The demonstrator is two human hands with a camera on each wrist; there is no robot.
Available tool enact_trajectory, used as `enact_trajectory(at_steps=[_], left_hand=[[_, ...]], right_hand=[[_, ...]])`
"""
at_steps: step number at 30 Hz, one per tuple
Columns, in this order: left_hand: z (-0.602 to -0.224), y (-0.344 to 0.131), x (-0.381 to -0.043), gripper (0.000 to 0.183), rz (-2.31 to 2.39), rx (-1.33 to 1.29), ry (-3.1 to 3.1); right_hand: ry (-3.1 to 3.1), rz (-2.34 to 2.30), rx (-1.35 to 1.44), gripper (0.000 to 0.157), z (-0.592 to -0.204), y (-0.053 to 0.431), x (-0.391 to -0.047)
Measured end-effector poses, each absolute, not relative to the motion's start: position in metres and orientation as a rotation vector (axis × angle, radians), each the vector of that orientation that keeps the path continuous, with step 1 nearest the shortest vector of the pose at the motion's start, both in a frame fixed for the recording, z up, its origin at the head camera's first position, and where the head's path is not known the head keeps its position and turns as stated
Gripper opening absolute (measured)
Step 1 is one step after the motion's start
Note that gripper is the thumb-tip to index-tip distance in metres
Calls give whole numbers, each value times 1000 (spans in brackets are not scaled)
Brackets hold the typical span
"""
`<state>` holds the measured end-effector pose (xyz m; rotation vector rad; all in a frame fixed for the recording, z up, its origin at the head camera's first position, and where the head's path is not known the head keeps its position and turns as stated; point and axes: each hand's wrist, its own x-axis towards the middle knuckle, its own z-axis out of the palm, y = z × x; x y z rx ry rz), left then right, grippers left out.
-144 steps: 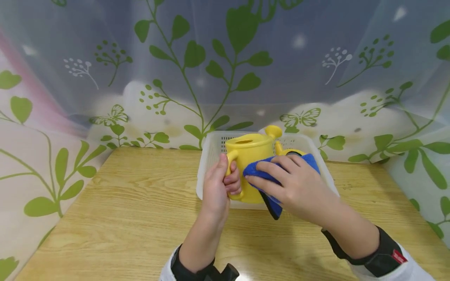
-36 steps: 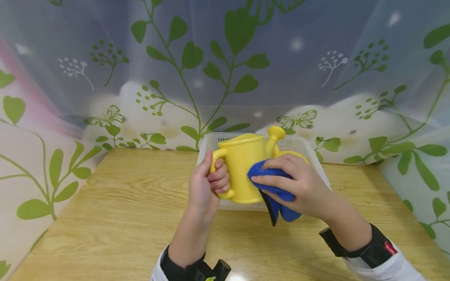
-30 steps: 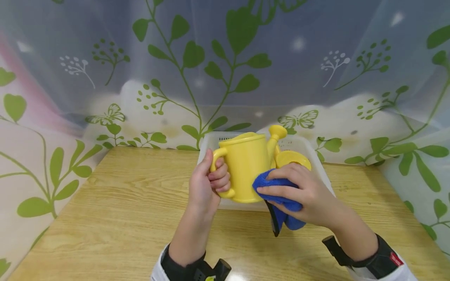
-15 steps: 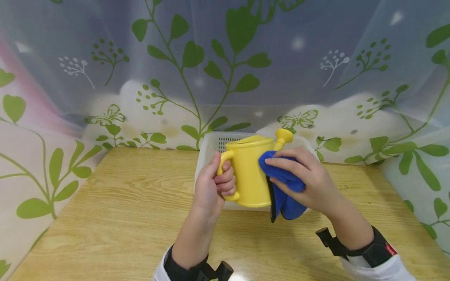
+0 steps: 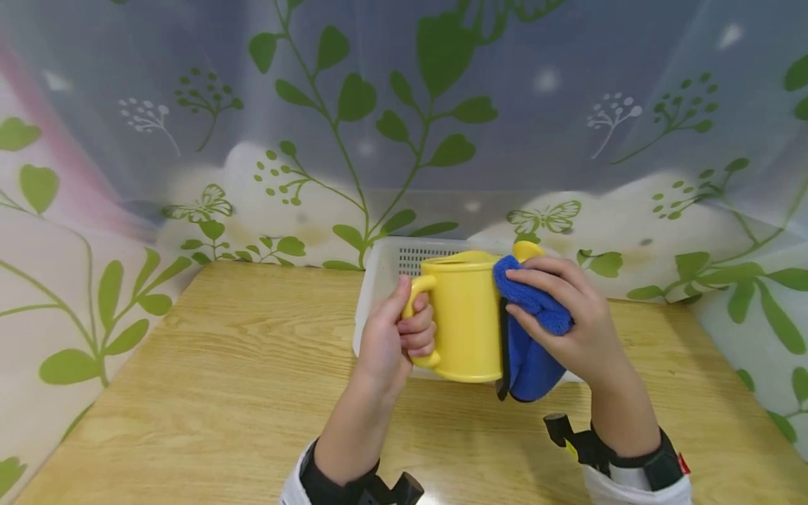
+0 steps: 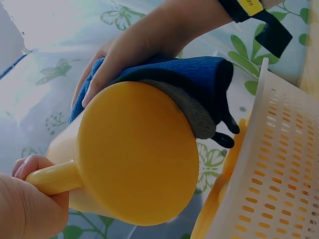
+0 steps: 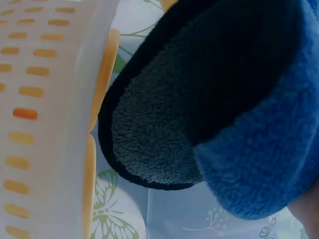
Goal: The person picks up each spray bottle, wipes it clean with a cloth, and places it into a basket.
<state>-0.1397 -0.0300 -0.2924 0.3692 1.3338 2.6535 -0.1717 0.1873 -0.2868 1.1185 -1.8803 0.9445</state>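
Note:
A yellow watering can (image 5: 467,319) is held up in front of the basket, its round base (image 6: 139,154) facing the left wrist camera. My left hand (image 5: 394,337) grips its handle (image 6: 55,178), fingers curled round it. In my right hand (image 5: 571,315) is a blue cloth (image 5: 536,351) with a dark edge and a grey underside (image 7: 149,114). The fingers and thumb pinch the cloth against the can's right side, near the spout. Most of the spout is hidden behind cloth and hand; only its yellow rose (image 5: 527,250) shows above.
Behind the can a white slotted plastic basket (image 5: 379,280) stands on the wooden table (image 5: 252,365). Yellow items (image 6: 212,204) show over the basket's rim in the left wrist view. A leaf-patterned curtain (image 5: 404,140) hangs along the table's back edge.
The can has shifted right and slightly toward me. My right hand with the cloth has risen from low on the can's side to near the spout, after wiping lower on the front earlier.

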Motion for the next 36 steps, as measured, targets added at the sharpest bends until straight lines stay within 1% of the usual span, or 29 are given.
enact_trajectory(at_steps=[8, 19, 26, 30, 36], left_hand=[[-291, -35, -142, 37, 2695, 346, 1246], [-291, -45, -146, 38, 2775, 342, 1265], [-292, -47, -147, 39, 2768, 363, 1258], [-292, -45, -148, 40, 2739, 392, 1232], [-293, -45, -148, 40, 2729, 422, 1232]], right_hand=[[-1892, 900, 1222, 34, -290, 187, -168], [-2040, 784, 1491, 27, -289, 192, -158], [-2058, 730, 1503, 28, -289, 195, -149], [-2002, 761, 1459, 28, -284, 191, -156], [-1963, 767, 1422, 29, -264, 186, -180]])
